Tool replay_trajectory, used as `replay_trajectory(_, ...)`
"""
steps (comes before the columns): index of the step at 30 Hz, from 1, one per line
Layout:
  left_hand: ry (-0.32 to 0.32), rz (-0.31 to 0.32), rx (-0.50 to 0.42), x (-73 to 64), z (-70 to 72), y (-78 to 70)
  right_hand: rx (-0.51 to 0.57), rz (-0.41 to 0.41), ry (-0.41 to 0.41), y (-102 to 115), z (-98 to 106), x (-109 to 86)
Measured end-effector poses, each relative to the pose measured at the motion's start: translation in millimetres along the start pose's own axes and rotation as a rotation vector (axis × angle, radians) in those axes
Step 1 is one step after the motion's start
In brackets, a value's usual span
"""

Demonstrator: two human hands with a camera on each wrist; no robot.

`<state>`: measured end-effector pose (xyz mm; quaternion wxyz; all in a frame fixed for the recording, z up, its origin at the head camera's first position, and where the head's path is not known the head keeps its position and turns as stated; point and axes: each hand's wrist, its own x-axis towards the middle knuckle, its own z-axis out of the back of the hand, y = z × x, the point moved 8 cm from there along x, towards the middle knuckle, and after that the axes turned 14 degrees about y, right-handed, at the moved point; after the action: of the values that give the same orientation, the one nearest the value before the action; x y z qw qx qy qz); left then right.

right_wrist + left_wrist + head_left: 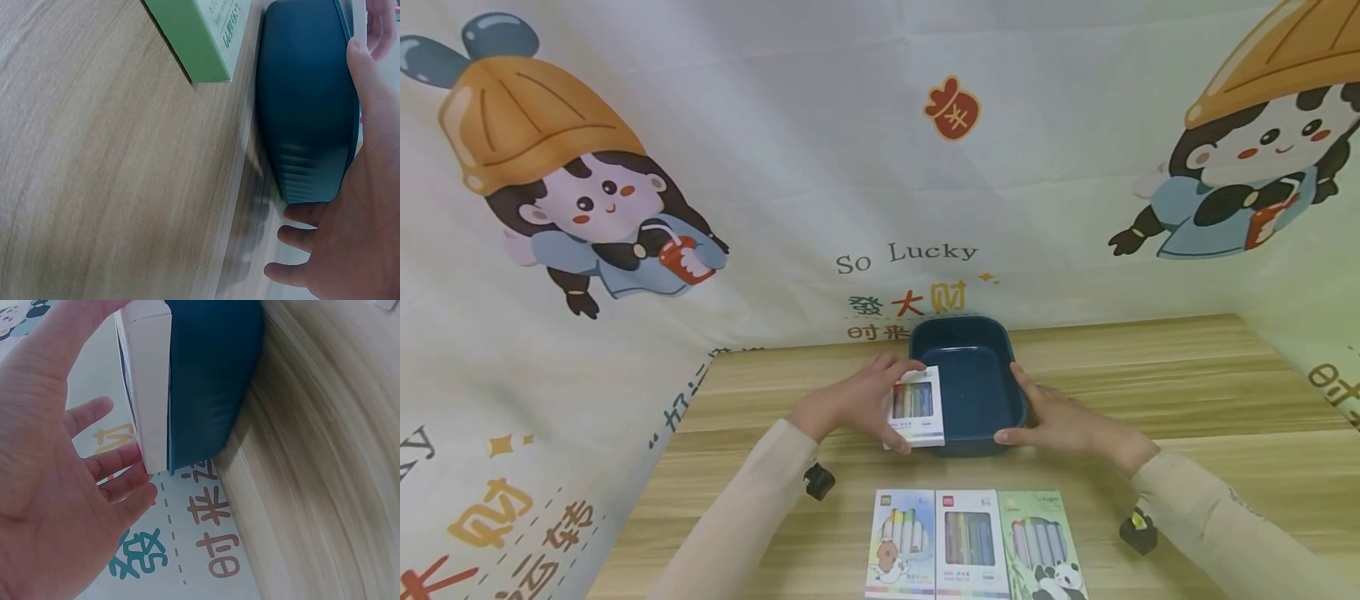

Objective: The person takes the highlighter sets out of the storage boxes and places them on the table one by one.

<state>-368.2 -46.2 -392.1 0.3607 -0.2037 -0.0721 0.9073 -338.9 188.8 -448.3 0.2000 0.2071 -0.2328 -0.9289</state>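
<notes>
In the head view, my left hand (865,402) grips a white crayon box (917,429) by its edges, thumb at the lower corner and fingers along the top. A clear window on that box shows coloured sticks. The box lies over the left rim of a dark blue plastic bin (973,392). The left wrist view shows the white box (150,387) flat against the bin's rim, with my left hand (56,462) beside it. My right hand (1067,425) holds the bin's right side, its thumb on the front corner and a finger farther back along the rim.
Three more crayon boxes lie in a row in front of the bin: a blue-and-white one (901,542), a white one (972,546) and a green panda one (1041,546). A printed cloth (790,208) hangs right behind the bin at the wooden tabletop's (1150,375) back edge.
</notes>
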Motion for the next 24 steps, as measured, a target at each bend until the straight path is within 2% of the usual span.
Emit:
replay_trajectory(11, 0.002, 0.009, -0.021, -9.1, -5.3, 5.1, 0.000, 0.005, 0.003, 0.0, 0.4, -0.8)
replay_trajectory(17, 0.003, 0.012, -0.063, -16.7, -8.7, 6.6, 0.001, 0.013, 0.007, 1.3, 1.2, -1.6)
replay_trajectory(24, -0.014, -0.004, -0.052, -25.3, -10.9, 7.0, 0.002, 0.005, 0.009, 0.1, 0.8, -0.6)
